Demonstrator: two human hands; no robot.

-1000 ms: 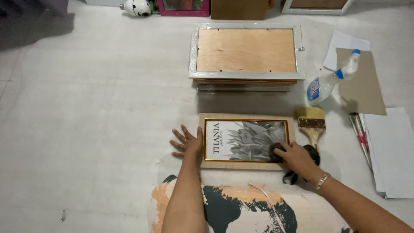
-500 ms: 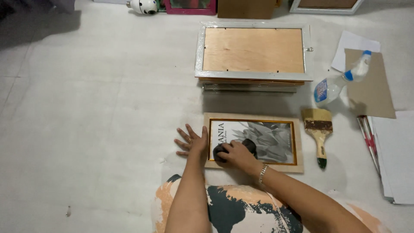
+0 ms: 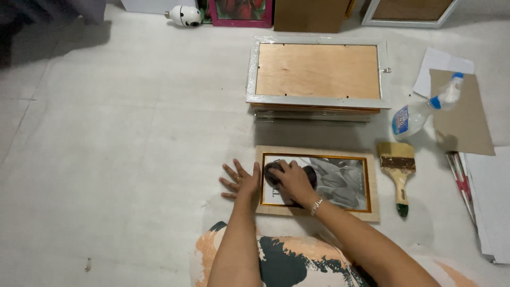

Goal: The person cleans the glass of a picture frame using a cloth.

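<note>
Head view shows me the pale floor (image 3: 117, 159) first, with everything laid out on it. Largest on it is the stack of frames (image 3: 317, 74) at the top, face down, a plywood back in a whitish border. Nearer me lies the picture frame (image 3: 319, 182), light wood with a thin gold inner edge around a grey print, flat on the floor just in front of my patterned lap. To the right a brown cardboard sheet (image 3: 467, 117) overlaps white paper (image 3: 441, 61), and more white sheets (image 3: 491, 202) run off the right edge. My right hand (image 3: 292, 182) is curled over a dark cloth (image 3: 272, 171), pressing it on the left part of the glass; my left hand (image 3: 241, 182) lies flat with fingers spread, holding nothing, its edge against the frame's left side. As I judge it, hard pressing could slide the frame on the smooth floor or strain the glass, and the wide paintbrush (image 3: 398, 170) just right of it could get knocked. The clear spray bottle (image 3: 419, 111), blue at the neck with a blue and white label on its body, lies tilted on the cardboard's edge and might roll.
</note>
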